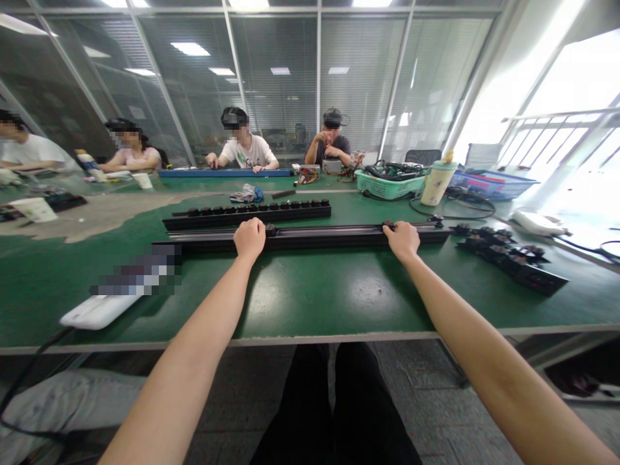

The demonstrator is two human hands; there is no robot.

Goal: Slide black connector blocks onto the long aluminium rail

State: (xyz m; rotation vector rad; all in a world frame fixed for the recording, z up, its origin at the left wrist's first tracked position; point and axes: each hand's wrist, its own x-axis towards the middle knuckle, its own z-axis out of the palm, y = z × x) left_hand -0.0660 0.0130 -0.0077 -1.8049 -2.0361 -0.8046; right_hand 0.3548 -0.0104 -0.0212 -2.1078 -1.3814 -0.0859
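Note:
A long black rail point(329, 240) with a shiny groove lies crosswise on the green table in front of me. Closed at its left part, my left hand point(250, 239) has its finger side against a small black fitting point(270, 229) on the groove; the fingertips are hidden. My right hand point(403, 240) is closed too, its fingers on another small black fitting point(388, 225) farther right. One more dark fitting point(435, 220) sits near the rail's right end. Behind this rail lies a second black rail point(252, 215) topped with a row of round black pieces.
Several black modules point(513, 255) lie to the right. A white power bank-like device point(106, 310) with a cable is at left. Farther back are a green basket point(390, 187), a bottle point(438, 183), a blue basket point(494, 184) and a blue bar point(225, 172). Several people sit opposite.

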